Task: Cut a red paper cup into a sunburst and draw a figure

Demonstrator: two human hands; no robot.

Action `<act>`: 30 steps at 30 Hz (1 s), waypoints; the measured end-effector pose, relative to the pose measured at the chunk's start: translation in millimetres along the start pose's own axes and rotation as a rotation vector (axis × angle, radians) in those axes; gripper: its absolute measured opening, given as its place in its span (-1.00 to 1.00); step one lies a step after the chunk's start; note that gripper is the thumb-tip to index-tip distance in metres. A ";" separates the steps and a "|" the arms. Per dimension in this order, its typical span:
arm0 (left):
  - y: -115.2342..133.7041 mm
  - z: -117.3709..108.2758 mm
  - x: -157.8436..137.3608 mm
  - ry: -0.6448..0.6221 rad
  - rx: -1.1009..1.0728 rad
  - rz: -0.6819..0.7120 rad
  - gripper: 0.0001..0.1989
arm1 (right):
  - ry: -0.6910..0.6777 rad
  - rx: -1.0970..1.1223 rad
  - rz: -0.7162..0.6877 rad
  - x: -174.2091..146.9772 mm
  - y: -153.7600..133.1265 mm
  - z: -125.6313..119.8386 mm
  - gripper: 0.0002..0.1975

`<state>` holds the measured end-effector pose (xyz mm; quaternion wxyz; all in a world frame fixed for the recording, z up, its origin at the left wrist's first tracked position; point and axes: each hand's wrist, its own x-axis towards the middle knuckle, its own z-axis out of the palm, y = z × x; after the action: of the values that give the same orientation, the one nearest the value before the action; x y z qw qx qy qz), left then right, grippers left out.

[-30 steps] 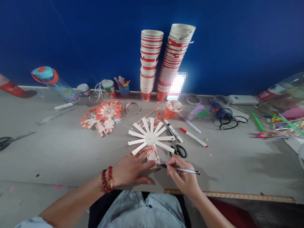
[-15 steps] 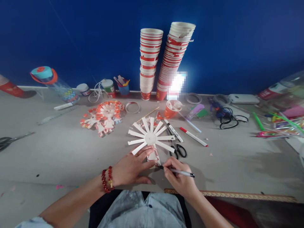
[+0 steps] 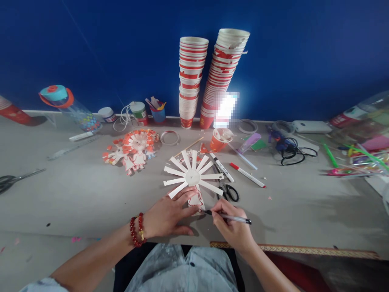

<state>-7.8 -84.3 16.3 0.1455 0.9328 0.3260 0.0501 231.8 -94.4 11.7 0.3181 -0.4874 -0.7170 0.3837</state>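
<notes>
A cut-open white paper cup (image 3: 192, 177) lies flat on the grey table (image 3: 75, 194), its strips fanned out like spokes. My left hand (image 3: 168, 215), with a red bead bracelet at the wrist, presses flat on the cup's nearest strips. My right hand (image 3: 231, 227) holds a pen (image 3: 231, 218) with its tip on the near strip (image 3: 197, 200), which bears a red drawing. Black-handled scissors (image 3: 227, 190) lie just right of the cup.
Two tall stacks of red-and-white paper cups (image 3: 209, 77) stand against the blue wall. A finished cut-cup figure (image 3: 135, 148), marker pens (image 3: 247, 175), an orange cup (image 3: 220, 140), tape rings, cables (image 3: 291, 152) and craft supplies at the right lie around. More scissors (image 3: 12, 179) lie far left.
My right hand and pen shift slightly back and forth over the near strip. My left hand stays in place.
</notes>
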 end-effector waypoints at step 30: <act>3.2 -4.7 2.8 0.018 -0.001 -0.020 -0.48 | 0.084 -0.026 -0.079 -3.5 -5.8 -2.1 -0.90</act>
<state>-4.6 -83.8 21.8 0.1435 0.9290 0.3363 0.0571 232.0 -98.6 17.4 0.3567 -0.4785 -0.7265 0.3407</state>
